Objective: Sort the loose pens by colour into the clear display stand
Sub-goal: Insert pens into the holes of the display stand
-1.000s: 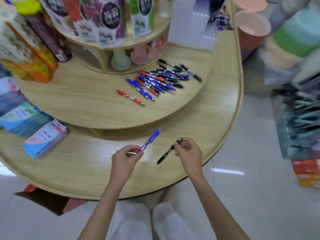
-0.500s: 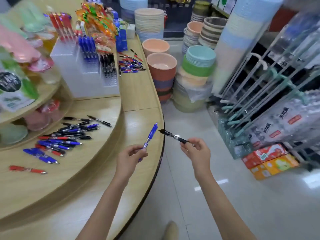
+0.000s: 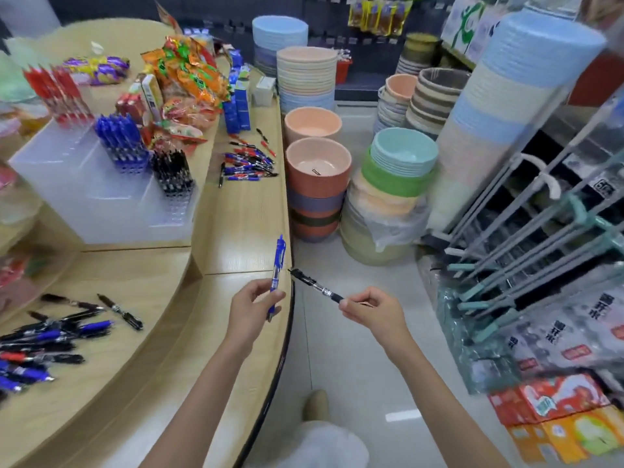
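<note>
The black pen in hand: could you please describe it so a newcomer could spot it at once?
Find the curved edge of the wooden counter. Just right of it, over the floor, the right hand pinches the black pen by one end, its other end aimed at the blue pen in the left hand. It is the only black pen held off the counter.
</note>
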